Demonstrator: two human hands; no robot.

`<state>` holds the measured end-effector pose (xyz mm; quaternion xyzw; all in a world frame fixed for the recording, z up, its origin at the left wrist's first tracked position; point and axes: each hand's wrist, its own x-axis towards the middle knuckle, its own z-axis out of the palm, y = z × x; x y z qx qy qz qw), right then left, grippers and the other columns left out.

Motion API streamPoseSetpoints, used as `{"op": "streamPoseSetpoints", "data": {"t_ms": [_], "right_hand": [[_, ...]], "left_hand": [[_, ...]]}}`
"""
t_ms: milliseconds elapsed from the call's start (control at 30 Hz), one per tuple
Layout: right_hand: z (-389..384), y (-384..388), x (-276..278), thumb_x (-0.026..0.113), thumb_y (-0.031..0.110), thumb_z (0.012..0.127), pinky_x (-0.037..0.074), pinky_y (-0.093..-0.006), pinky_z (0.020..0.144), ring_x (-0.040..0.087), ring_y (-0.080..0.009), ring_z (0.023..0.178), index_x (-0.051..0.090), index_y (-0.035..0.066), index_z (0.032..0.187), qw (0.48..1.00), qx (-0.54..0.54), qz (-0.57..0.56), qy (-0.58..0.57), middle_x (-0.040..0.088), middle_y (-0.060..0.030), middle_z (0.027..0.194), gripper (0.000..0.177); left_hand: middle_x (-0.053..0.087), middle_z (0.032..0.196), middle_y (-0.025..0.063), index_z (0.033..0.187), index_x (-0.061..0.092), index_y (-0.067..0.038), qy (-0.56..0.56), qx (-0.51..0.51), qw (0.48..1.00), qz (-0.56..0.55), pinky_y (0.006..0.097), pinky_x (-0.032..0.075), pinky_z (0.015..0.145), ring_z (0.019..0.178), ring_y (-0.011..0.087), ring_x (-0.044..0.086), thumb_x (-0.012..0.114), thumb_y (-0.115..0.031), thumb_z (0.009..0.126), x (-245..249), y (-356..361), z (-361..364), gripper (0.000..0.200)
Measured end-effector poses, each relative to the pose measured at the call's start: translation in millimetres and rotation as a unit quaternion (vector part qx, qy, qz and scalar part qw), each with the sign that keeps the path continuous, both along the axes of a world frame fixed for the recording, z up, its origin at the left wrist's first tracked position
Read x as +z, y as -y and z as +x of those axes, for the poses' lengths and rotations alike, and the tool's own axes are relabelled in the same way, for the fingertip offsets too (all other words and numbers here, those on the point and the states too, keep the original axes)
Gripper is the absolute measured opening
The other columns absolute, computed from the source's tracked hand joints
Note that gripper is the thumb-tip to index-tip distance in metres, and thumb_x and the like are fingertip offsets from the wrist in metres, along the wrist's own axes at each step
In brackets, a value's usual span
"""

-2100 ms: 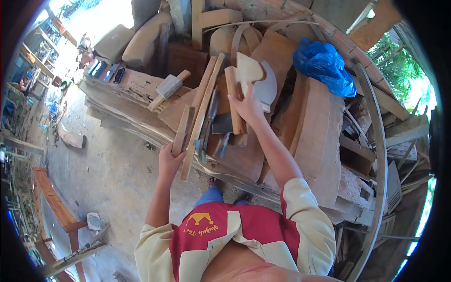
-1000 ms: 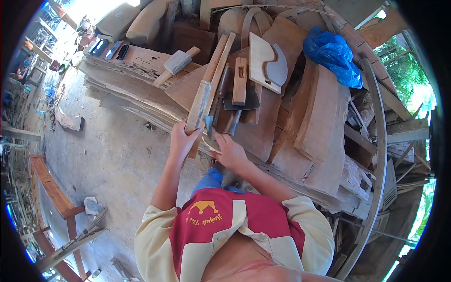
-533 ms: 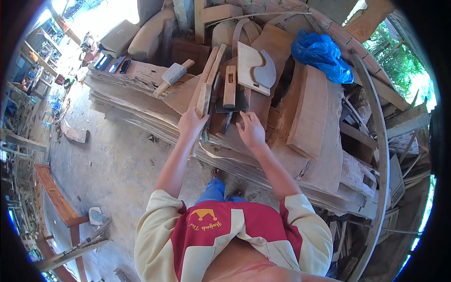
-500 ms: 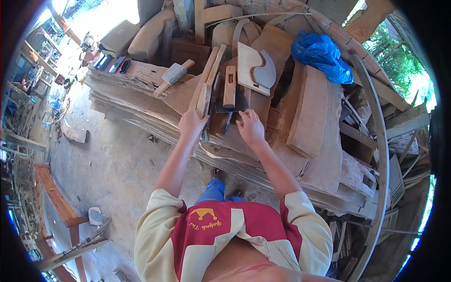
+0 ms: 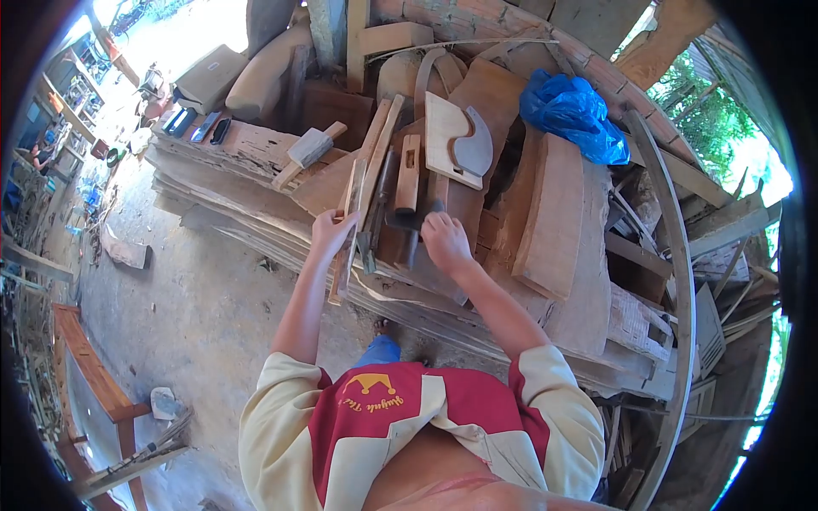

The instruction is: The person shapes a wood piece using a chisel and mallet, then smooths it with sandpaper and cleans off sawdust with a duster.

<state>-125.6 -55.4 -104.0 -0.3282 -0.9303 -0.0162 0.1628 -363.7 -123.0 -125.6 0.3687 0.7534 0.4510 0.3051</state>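
Observation:
My left hand (image 5: 331, 232) pinches a thin, straight wooden strip (image 5: 338, 285), which is tilted and reaches past the near edge of the plank stack. My right hand (image 5: 446, 242) is closed near a dark flat plate (image 5: 402, 218); blur hides what its fingers hold. Just beyond the plate lies a wooden hand plane (image 5: 408, 175) with a slot in its body. Right of the plane, a pale board with a curved cutout (image 5: 446, 136) lies under a grey crescent-shaped piece (image 5: 474, 152). Long narrow wooden pieces (image 5: 380, 153) rest left of the plane.
Thick planks (image 5: 256, 223) are stacked beneath the tools. A wooden mallet (image 5: 310, 148) lies to the left, a blue plastic bag (image 5: 575, 115) at the back right. A thick curved board (image 5: 552, 217) lies right of my hands. An orange-brown wooden frame (image 5: 98, 366) stands on the floor at left.
My left hand has shifted slightly left and down, and the strip has separated from the long pieces beside it. My right hand has closed and moved slightly down. The view has shifted a little.

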Motion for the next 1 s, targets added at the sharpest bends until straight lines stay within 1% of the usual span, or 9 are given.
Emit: {"op": "streamPoseSetpoints", "data": {"t_ms": [67, 200, 267, 467, 600, 733, 800, 933, 1000], "right_hand": [[17.1, 20.0, 18.1, 0.057, 0.010, 0.068, 0.040, -0.0348, 0.071, 0.050, -0.0196, 0.087, 0.054, 0.008, 0.075, 0.995, 0.046, -0.001, -0.091, 0.052, -0.0056, 0.089, 0.008], [58.5, 40.0, 43.9, 0.059, 0.007, 0.071, 0.042, -0.0335, 0.067, 0.053, -0.0228, 0.082, 0.053, 0.005, 0.077, 0.982, 0.047, -0.014, -0.180, 0.054, -0.0073, 0.092, 0.009], [78.6, 45.9, 44.4, 0.056, 0.007, 0.079, 0.042, -0.0298, 0.061, 0.055, -0.0208, 0.074, 0.051, 0.002, 0.083, 0.911, -0.054, -0.166, -0.375, 0.056, -0.0084, 0.086, 0.008], [145.5, 63.7, 52.3, 0.052, 0.012, 0.086, 0.040, -0.0234, 0.057, 0.048, -0.0091, 0.062, 0.051, -0.002, 0.097, 0.809, -0.354, -0.151, -0.444, 0.053, -0.0071, 0.068, 0.018], [185.6, 70.0, 42.6, 0.049, 0.011, 0.087, 0.038, -0.0233, 0.056, 0.046, -0.0065, 0.061, 0.052, 0.000, 0.104, 0.784, -0.387, -0.051, -0.483, 0.055, -0.0043, 0.073, 0.020], [210.1, 82.1, 43.3, 0.053, 0.004, 0.082, 0.045, -0.0275, 0.065, 0.061, -0.0218, 0.077, 0.053, -0.003, 0.103, 0.831, -0.410, 0.062, -0.371, 0.061, -0.0158, 0.087, 0.023], [208.0, 83.0, 49.9, 0.053, -0.002, 0.077, 0.045, -0.0327, 0.073, 0.059, -0.0268, 0.093, 0.055, -0.001, 0.104, 0.916, -0.341, 0.057, -0.204, 0.060, -0.0162, 0.101, 0.027], [200.8, 66.1, 12.8, 0.051, 0.008, 0.081, 0.039, -0.0387, 0.087, 0.050, -0.0226, 0.109, 0.054, 0.003, 0.109, 0.936, -0.342, -0.021, -0.087, 0.055, -0.0128, 0.113, 0.029], [201.7, 49.8, 3.8, 0.049, 0.010, 0.082, 0.037, -0.0394, 0.090, 0.048, -0.0225, 0.111, 0.053, 0.003, 0.110, 0.931, -0.353, -0.037, -0.086, 0.053, -0.0120, 0.116, 0.029]], "left_hand": [[0.062, 0.068, 0.0089, 0.085, 0.061, 0.002, 0.214, -0.009, 0.977, 0.008, 0.0234, 0.045, 0.053, 0.059, 0.0129, 0.058, 0.064, -0.028, 0.074, 6.4, -1.4, 4.0, 0.032], [0.061, 0.067, 0.0074, 0.088, 0.059, 0.001, 0.328, -0.070, 0.942, -0.009, 0.0224, 0.044, 0.049, 0.056, 0.0121, 0.056, 0.051, -0.031, 0.082, 32.3, -3.2, 29.5, 0.033], [0.062, 0.078, 0.0080, 0.104, 0.055, 0.001, 0.435, -0.221, 0.873, -0.019, 0.0239, 0.046, 0.052, 0.059, 0.0129, 0.057, 0.032, -0.034, 0.086, 41.4, -8.0, 44.5, 0.046], [0.060, 0.080, 0.0059, 0.109, 0.052, -0.002, 0.494, -0.366, 0.785, -0.073, 0.0248, 0.045, 0.050, 0.060, 0.0137, 0.057, 0.024, -0.033, 0.085, 51.1, -36.7, 126.9, 0.049], [0.059, 0.079, 0.0060, 0.107, 0.052, -0.002, 0.475, -0.422, 0.764, -0.116, 0.0268, 0.046, 0.053, 0.060, 0.0152, 0.057, 0.026, -0.035, 0.086, 39.7, -59.9, 183.1, 0.047], [0.061, 0.082, 0.0095, 0.106, 0.051, -0.002, 0.428, -0.389, 0.806, -0.129, 0.0283, 0.046, 0.054, 0.060, 0.0169, 0.058, 0.039, -0.031, 0.088, 36.1, -71.4, 207.7, 0.036], [0.059, 0.081, 0.0119, 0.103, 0.045, -0.001, 0.403, -0.324, 0.851, -0.088, 0.0290, 0.049, 0.050, 0.059, 0.0183, 0.059, 0.046, -0.025, 0.086, 46.2, -75.2, 203.7, 0.030], [0.058, 0.082, 0.0139, 0.108, 0.039, 0.000, 0.233, -0.230, 0.940, 0.101, 0.0288, 0.050, 0.052, 0.067, 0.0196, 0.061, 0.050, -0.019, 0.085, 36.6, -87.1, 160.0, 0.031], [0.057, 0.085, 0.0143, 0.104, 0.043, 0.000, 0.123, -0.181, 0.974, 0.064, 0.0298, 0.048, 0.055, 0.074, 0.0196, 0.060, 0.052, -0.018, 0.085, 40.9, -94.4, 126.8, 0.028]]}}
